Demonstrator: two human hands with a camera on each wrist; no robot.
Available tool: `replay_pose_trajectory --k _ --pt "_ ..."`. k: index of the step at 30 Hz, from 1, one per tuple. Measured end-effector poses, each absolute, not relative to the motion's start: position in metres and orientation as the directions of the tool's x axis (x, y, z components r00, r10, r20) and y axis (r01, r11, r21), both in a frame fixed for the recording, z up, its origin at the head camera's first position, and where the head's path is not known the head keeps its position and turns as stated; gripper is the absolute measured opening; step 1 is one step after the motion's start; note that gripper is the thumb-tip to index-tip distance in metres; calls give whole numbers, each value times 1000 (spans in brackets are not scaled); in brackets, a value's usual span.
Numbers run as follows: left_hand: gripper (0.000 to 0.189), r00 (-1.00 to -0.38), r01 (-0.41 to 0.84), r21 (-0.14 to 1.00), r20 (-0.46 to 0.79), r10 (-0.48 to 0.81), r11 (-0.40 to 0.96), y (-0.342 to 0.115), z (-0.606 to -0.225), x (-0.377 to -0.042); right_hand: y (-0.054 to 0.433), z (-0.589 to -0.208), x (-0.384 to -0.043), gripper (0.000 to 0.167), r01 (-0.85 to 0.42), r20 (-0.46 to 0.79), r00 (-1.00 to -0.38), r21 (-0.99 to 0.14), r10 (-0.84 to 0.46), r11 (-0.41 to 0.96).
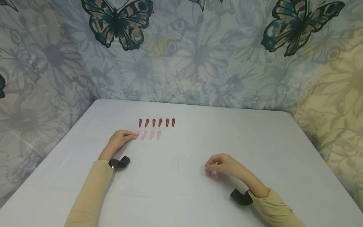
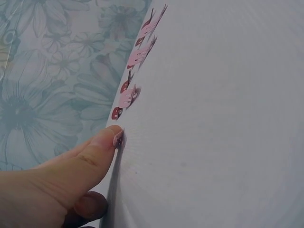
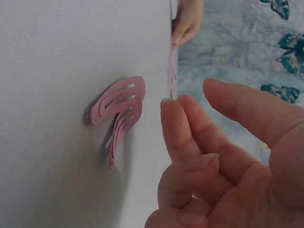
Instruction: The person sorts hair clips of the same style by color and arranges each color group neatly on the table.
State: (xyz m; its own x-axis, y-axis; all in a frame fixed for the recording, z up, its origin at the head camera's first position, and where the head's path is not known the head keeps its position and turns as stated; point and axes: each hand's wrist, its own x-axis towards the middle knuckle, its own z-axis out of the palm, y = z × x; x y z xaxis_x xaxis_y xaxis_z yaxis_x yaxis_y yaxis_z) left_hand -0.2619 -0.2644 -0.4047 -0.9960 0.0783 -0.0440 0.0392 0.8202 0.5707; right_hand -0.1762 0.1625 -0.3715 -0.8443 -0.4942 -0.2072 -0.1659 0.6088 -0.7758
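Note:
My left hand pinches the end of a pink snap hair clip, the leftmost of a row of several pink clips. In the left wrist view the thumb and a finger of the left hand meet at that clip. Just above two pink hair clips, which lie overlapping on the table, hovers my right hand. A gap shows between the thumb and loosely bent fingers of the right hand, and nothing is between them.
A row of several dark red hair clips lies behind the pink row on the white table. Fabric with butterflies and flowers hangs behind the table. Black wrist cameras sit on both wrists.

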Motion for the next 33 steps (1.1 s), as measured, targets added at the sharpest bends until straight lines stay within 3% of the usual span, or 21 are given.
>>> replay_pose_trajectory --k 6,16,24,33 --pt "34 -995 32 582 -60 82 813 -265 -405 -263 162 -372 -175 10 -186 -197 -852 -753 -486 631" --pt "37 -996 13 567 -67 62 823 -265 -406 -265 153 -376 -166 12 -175 -216 -872 -699 -438 694" --pt "37 -996 4 565 -70 53 825 -264 -407 -264 149 -377 -160 15 -218 -157 -909 -608 -385 763" --pt "36 -997 -5 562 -70 41 827 -263 -406 -264 150 -379 -161 9 -248 -141 -871 -701 -471 669"
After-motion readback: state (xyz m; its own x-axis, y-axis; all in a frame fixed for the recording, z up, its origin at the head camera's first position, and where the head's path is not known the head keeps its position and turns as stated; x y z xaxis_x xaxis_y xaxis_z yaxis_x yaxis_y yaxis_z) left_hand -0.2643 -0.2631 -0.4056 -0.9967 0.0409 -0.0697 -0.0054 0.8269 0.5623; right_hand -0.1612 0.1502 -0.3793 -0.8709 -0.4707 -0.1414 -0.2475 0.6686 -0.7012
